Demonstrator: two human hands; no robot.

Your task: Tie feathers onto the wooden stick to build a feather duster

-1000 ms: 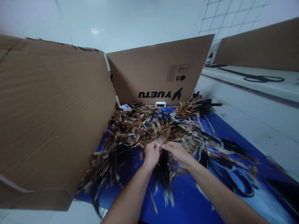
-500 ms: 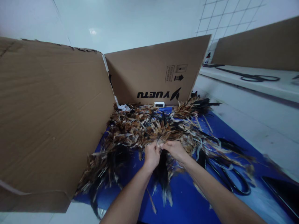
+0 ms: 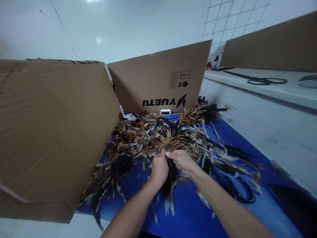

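Observation:
My left hand [image 3: 159, 167] is closed in a pinch at the base of a fanned bunch of brown and black feathers [image 3: 169, 137]. Right beside it, my right hand [image 3: 182, 161] pinches at the same spot, thumb and forefinger meeting the left fingertips. The bunch spreads away from me, above both hands. Exactly what lies between the right fingertips is too small to make out. More loose feathers [image 3: 135, 138] lie in a thick heap around and behind the hands, and dark ones [image 3: 169, 188] hang below them on the blue tabletop [image 3: 188, 205].
Cardboard panels [image 3: 56, 132] stand at the left and a printed one [image 3: 158, 82] at the back. A small white display [image 3: 165, 112] sits before it. Black-handled scissors [image 3: 244, 191] lie right, near a dark flat object [image 3: 292, 205]. Another pair of scissors [image 3: 267, 81] rests on a white ledge.
The view has shifted slightly. My left hand has turned so its back shows more, and both hands stay together at the base of the feather bunch.

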